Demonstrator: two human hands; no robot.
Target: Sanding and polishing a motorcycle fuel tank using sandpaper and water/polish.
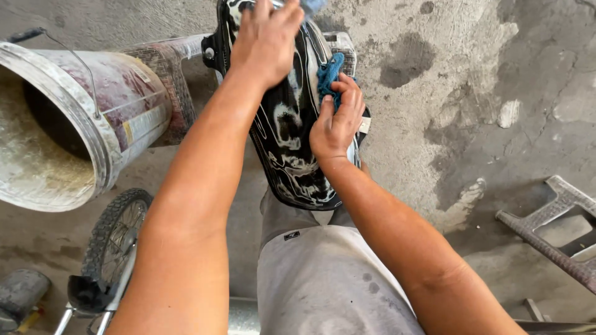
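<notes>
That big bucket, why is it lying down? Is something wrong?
Yes, the bucket lies tipped on its side on the concrete floor, its open mouth caked with pale crust. Dark damp-looking stains also blotch the floor nearby.

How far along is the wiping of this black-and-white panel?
Midway, it seems. The panel already shines around its lower middle. The left hand steadies its top; the right hand presses a blue cloth on its right edge. The upper end, under the hands, cannot be judged.

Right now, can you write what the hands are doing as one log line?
left hand: pressing on black-and-white panel | right hand: holding blue cloth against panel | bucket: on its side, left
</notes>
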